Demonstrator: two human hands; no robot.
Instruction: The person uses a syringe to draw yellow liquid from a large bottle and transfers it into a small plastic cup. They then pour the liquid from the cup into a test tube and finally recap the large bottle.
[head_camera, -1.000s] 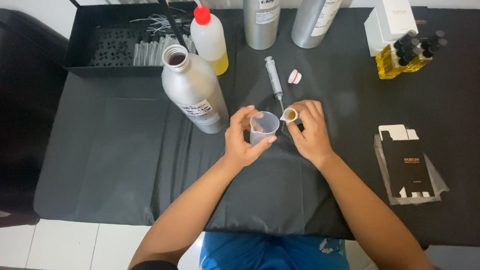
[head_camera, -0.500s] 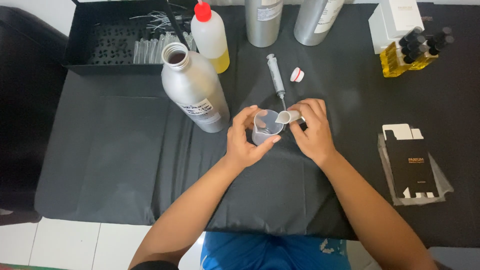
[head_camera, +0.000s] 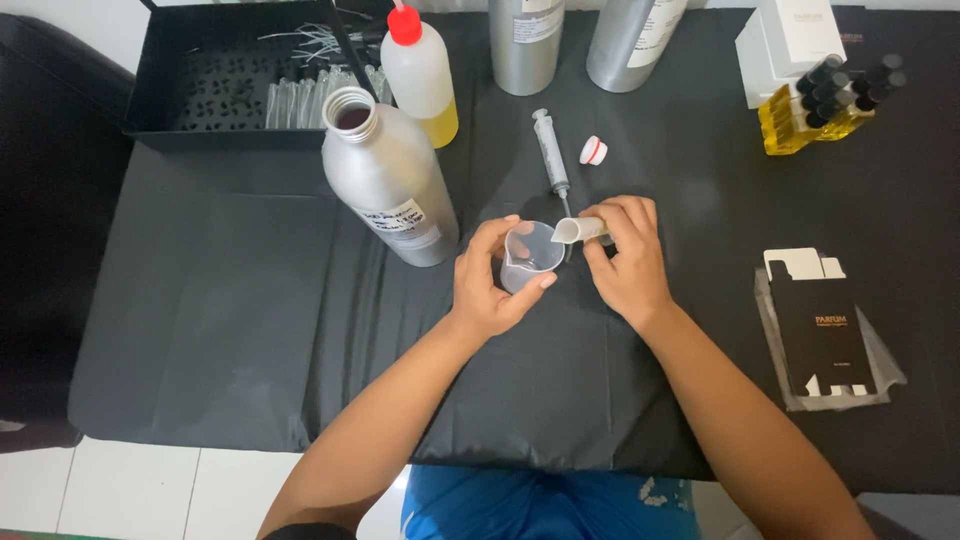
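The top edge cuts off two far metal bottles (head_camera: 527, 40). The right hand (head_camera: 625, 260) hides most of the small vial (head_camera: 578, 230); its contents cannot be told.

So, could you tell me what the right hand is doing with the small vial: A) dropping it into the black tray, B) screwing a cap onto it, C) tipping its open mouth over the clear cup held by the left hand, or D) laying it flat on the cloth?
C: the right hand holds the small vial tilted sideways with its open mouth over the rim of the clear cup, which the left hand grips above the black cloth.
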